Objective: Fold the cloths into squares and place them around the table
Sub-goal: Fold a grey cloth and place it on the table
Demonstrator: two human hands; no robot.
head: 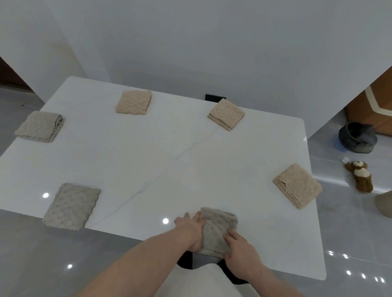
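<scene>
A folded grey cloth (217, 230) lies at the near edge of the white marble table (158, 150). My left hand (191, 229) lies flat against its left side, fingers straight. My right hand (241, 248) presses on its lower right corner with fingers spread. Five other folded cloths sit round the table: a grey one at near left (72, 206), a grey one at far left (40, 127), a beige one at the back (134, 102), a beige one at back right (225, 114) and a beige one at the right edge (298, 185).
White walls stand behind the table. On the grey floor to the right lie a brown teddy bear (359, 175) and a dark bowl-like object (356, 137), with a wooden cabinet (390, 103) behind. A black socket (215, 98) is on the wall.
</scene>
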